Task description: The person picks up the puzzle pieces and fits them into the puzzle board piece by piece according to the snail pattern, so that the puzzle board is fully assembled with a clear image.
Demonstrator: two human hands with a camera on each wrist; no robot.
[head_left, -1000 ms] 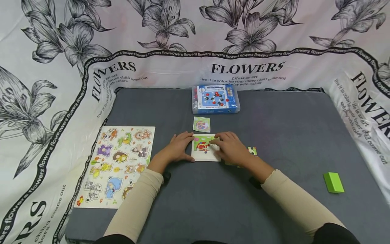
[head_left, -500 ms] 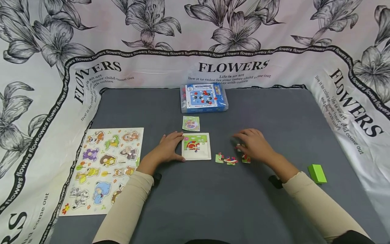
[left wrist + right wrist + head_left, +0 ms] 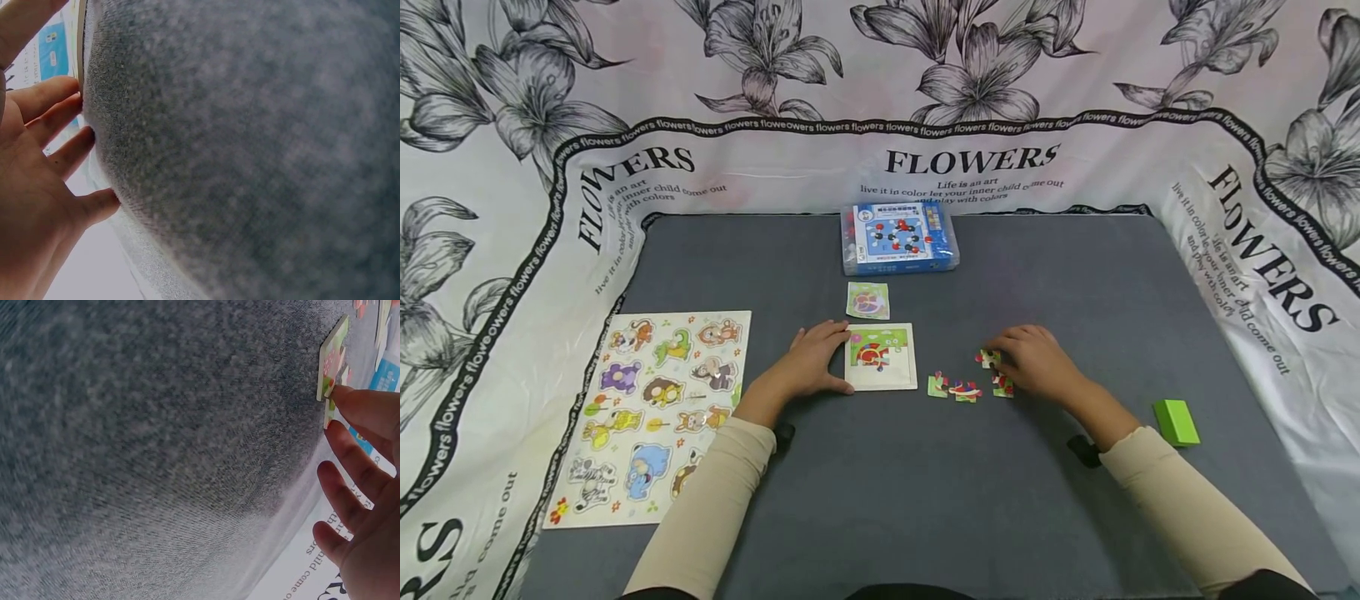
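Observation:
A white-framed jigsaw tray (image 3: 898, 381), partly filled with a green and red picture, lies mid-table. My left hand (image 3: 808, 362) rests at its left edge, fingers extended and thumb spread apart. To the right of the tray, my right hand (image 3: 1037, 362) is over the loose puzzle pieces. In the right wrist view its thumb and index finger pinch a small green puzzle piece (image 3: 329, 412), beside a larger-looking green and pink piece (image 3: 331, 359). More loose pieces (image 3: 965, 391) lie between tray and right hand. The fingers partly hide the pinched piece.
A small picture card (image 3: 868, 301) lies behind the tray, and a blue molecule-model box (image 3: 898, 240) stands farther back. An animal puzzle board (image 3: 647, 417) is at left, partly under the left forearm. A green block (image 3: 1176, 422) sits at right.
My right hand has left the tray, moved right to the loose pieces and closed its fingertips on one. My left hand stays at the tray's edge. The head view has shifted slightly.

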